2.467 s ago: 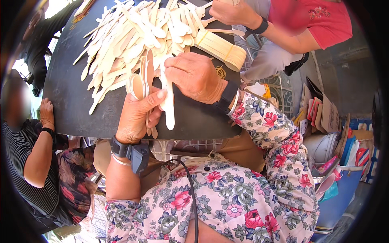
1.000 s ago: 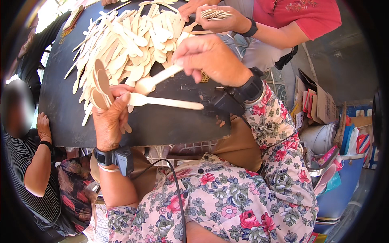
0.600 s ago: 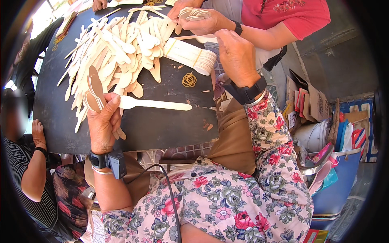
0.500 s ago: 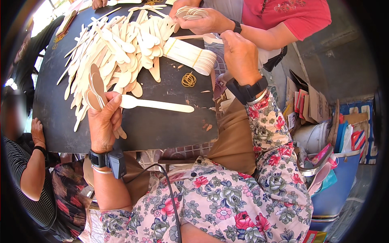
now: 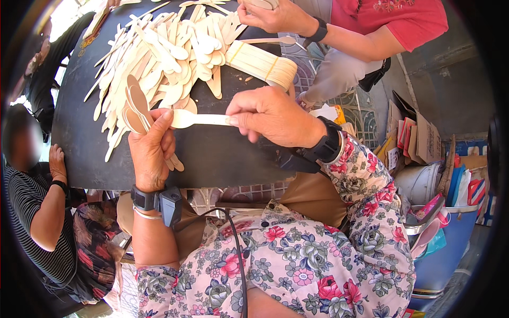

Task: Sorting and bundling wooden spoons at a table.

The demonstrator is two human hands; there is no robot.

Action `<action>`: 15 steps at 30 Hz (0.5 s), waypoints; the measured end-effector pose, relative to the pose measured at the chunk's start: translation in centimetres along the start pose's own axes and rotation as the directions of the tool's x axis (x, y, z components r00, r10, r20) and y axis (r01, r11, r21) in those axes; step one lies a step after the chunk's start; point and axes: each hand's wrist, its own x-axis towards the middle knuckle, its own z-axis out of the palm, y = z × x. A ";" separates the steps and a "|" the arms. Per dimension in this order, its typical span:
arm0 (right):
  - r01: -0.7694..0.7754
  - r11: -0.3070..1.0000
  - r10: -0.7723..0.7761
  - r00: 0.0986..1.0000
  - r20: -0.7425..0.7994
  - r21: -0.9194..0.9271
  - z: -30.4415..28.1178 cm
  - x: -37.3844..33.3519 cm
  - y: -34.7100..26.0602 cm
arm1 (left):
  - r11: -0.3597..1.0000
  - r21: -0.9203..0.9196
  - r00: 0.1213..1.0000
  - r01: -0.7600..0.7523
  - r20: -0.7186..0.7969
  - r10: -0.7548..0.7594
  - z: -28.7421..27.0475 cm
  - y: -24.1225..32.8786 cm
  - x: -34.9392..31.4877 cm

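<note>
My left hand (image 5: 151,151) is closed around several wooden spoons (image 5: 139,100), their rounded heads fanned above the fingers and handle ends showing below the palm. Between its thumb and fingers sits the head of another pale wooden spoon (image 5: 204,120), lying sideways over the table. My right hand (image 5: 275,115) pinches that spoon's handle end from the right. Beyond my hands spreads a loose heap of wooden spoons (image 5: 164,58). A banded bundle of wooden cutlery (image 5: 260,62) lies just behind my right hand, at the table's right side.
The dark table (image 5: 222,164) ends near my lap. At the far right, a co-worker's hand (image 5: 278,16) holds wooden pieces. Another person's hand (image 5: 57,161) rests on the left edge. A blue bin (image 5: 445,254) and cardboard (image 5: 421,135) stand to my right.
My right hand has come down and left from near the bundle and taken the spoon's handle end. My left hand keeps its spoons. The rubber bands on the table are now hidden.
</note>
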 end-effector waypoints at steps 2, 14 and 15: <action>-0.170 0.978 0.156 0.981 0.116 0.122 0.2 0.1 -0.2 | 0.994 -0.098 0.999 -0.049 -0.001 0.050 0.0 -0.4 0.1; -0.359 0.794 0.222 0.922 0.316 0.491 3.1 1.8 -0.1 | 0.876 -0.473 0.959 0.096 0.278 0.045 1.8 -1.2 -1.2; -0.111 0.970 0.096 0.992 0.078 0.215 2.6 2.2 0.3 | 0.873 -0.469 0.962 0.136 0.275 -0.002 1.3 -1.1 -0.8</action>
